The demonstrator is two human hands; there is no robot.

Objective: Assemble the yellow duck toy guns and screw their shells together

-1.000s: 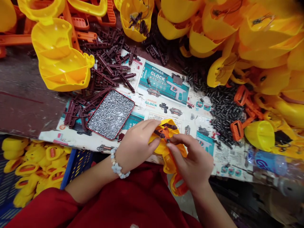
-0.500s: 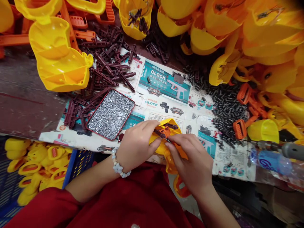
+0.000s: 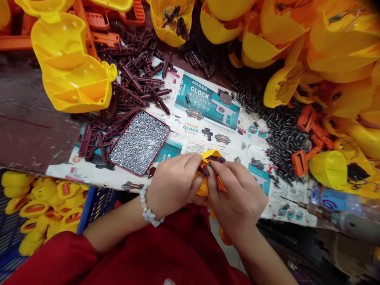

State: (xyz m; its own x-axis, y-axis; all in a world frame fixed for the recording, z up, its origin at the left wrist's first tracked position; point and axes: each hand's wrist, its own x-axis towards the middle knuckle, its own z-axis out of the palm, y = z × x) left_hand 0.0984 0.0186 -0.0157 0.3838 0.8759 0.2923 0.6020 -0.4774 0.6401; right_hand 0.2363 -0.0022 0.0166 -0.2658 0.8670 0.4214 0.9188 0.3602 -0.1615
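Near the table's front edge, my left hand (image 3: 175, 182), with a beaded bracelet at its wrist, is closed round the left side of a yellow plastic shell (image 3: 212, 153). Orange and dark brown parts (image 3: 218, 159) show inside the shell. My right hand (image 3: 237, 192) pinches at the shell's inner parts from the right; its fingertips hide what they grip. A red-rimmed tray of small silver screws (image 3: 139, 142) lies to the left of my hands.
Dark brown parts (image 3: 133, 79) lie behind the tray, and black cylinders (image 3: 286, 138) at the right. Yellow shells (image 3: 71, 67) stand around the back. A bottle (image 3: 335, 200) and a grey power tool (image 3: 353, 225) are at right. A blue crate (image 3: 89, 208) holds yellow ducks.
My right fingertips have moved up and deeper into the yellow shell, which has turned slightly. The power tool at the right has swung down and towards the table's front edge.
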